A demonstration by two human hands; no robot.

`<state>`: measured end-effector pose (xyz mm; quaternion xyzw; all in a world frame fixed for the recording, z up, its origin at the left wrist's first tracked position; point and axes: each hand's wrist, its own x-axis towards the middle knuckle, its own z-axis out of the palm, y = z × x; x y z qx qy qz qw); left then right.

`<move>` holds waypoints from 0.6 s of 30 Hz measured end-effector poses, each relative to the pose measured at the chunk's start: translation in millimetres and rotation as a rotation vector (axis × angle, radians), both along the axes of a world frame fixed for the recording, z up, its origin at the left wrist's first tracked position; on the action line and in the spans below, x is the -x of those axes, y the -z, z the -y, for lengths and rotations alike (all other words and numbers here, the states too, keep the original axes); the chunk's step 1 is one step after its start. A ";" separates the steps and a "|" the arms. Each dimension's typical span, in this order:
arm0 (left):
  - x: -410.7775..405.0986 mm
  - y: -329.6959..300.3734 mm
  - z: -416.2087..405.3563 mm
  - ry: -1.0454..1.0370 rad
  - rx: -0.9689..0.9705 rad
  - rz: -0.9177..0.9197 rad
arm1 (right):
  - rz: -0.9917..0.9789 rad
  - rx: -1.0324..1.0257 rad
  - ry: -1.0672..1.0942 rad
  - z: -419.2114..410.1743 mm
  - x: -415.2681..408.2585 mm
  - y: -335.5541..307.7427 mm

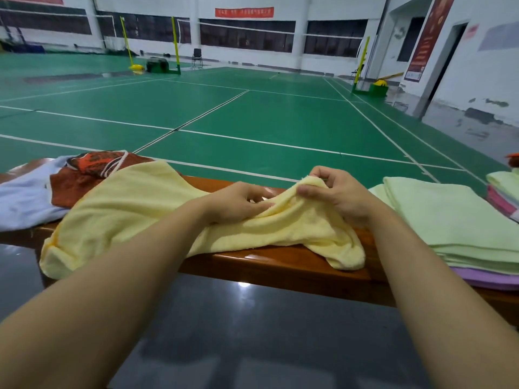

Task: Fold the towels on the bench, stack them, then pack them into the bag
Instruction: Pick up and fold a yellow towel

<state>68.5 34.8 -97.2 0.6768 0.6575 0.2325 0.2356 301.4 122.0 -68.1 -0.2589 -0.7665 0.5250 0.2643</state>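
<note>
Red banner [244,12], writing unreadable

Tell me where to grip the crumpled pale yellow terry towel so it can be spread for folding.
Probably take the pale yellow terry towel by its two near corners, from above: one hangs off the wooden bench at left, one droops at right. The right hand pinches a raised middle bunch, which won't flatten it.

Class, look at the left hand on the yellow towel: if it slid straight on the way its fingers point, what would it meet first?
Probably the right hand. The left hand points rightward along the yellow towel, toward the raised fold that the right hand pinches; depth is hard to judge.
</note>
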 end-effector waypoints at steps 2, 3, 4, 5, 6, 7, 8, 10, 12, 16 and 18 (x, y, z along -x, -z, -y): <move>5.8 -8.4 1.7 -0.030 -0.043 -0.029 | 0.044 0.026 -0.021 -1.2 -4.2 -1.0; 12.3 -12.0 3.3 -0.066 -0.083 -0.036 | 0.091 0.015 -0.026 -1.5 -6.0 -1.2; 19.9 -16.0 5.7 -0.099 -0.121 -0.039 | 0.145 -0.003 -0.024 -2.9 -8.2 -0.8; 28.9 -19.7 9.7 -0.125 -0.141 -0.053 | 0.194 -0.021 -0.016 -3.3 -10.6 -1.6; 38.6 -22.9 13.8 -0.145 -0.147 -0.087 | 0.232 -0.039 -0.001 -4.0 -13.4 -3.0; 48.5 -26.2 19.3 -0.160 -0.143 -0.139 | 0.267 -0.060 0.025 -3.9 -16.5 -5.8; 59.0 -28.9 25.2 -0.169 -0.134 -0.189 | 0.305 -0.090 0.056 -4.4 -19.9 -9.0; 80.9 -32.6 38.3 -0.187 -0.089 -0.222 | 0.409 -0.167 0.115 -6.0 -26.1 -17.7; 100.7 -35.6 51.1 -0.215 -0.047 -0.154 | 0.527 -0.216 0.129 -6.8 -30.5 -29.8; 115.7 -47.2 69.1 -0.288 -0.033 0.200 | 0.737 -0.157 0.032 -15.8 -38.8 -52.4; 121.8 -55.0 74.3 -0.325 -0.038 0.393 | 0.734 -0.053 -0.028 -23.3 -45.0 -59.7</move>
